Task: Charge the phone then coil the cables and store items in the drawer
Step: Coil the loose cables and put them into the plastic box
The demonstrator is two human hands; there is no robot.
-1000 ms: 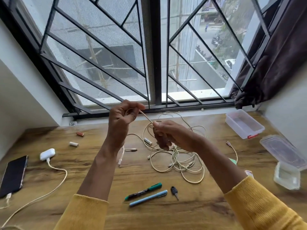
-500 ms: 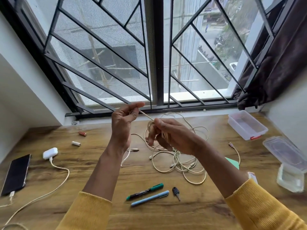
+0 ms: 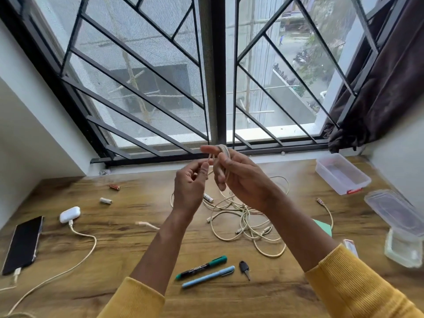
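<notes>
Hands: two; right hand (image 3: 238, 177) grip wrapped in cable (image 3: 223, 154), left hand (image 3: 191, 187) grip pinching its end.

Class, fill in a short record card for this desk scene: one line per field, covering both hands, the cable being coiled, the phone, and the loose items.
left hand: pinches the free end of the cable
right hand: holds coiled cable looped round its fingers
phone: flat at left desk edge, charging cable plugged in
cable tangle: loose on desk, uncoiled
pens: two, lying side by side near front
key: right of pens
</notes>
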